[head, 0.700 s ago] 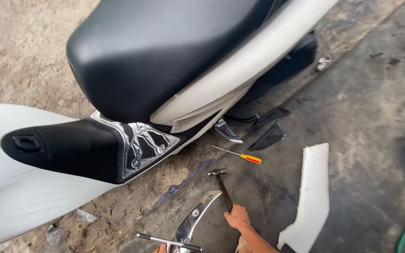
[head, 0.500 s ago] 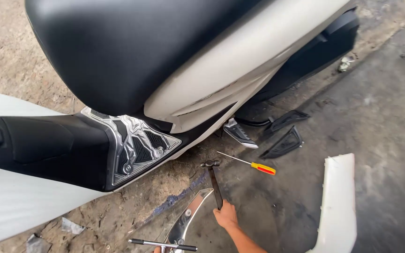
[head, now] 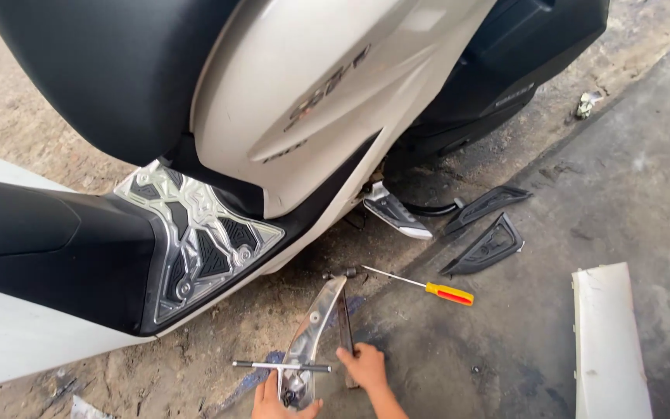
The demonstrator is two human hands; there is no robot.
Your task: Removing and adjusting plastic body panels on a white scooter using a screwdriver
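My left hand (head: 277, 399) closes on the lower end of the chrome bracket (head: 313, 335) lying on the ground, under a T-handle wrench (head: 281, 365); my right hand (head: 364, 366) grips a dark bar (head: 344, 326) beside it. The bracket looks stiff, light and slippery, best held by its edges. Beyond lie a yellow-handled screwdriver (head: 428, 285) and the white scooter (head: 327, 101).

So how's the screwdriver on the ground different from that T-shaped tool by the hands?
The screwdriver has a yellow-and-red handle and a single straight shaft; the T-handle tool is bare dark metal with a crossbar. The screwdriver lies untouched on the concrete, apart from both hands; the T-handle tool lies across the shiny metal plate that the left hand grips. Both are slim hand tools lying flat beside the scooter.
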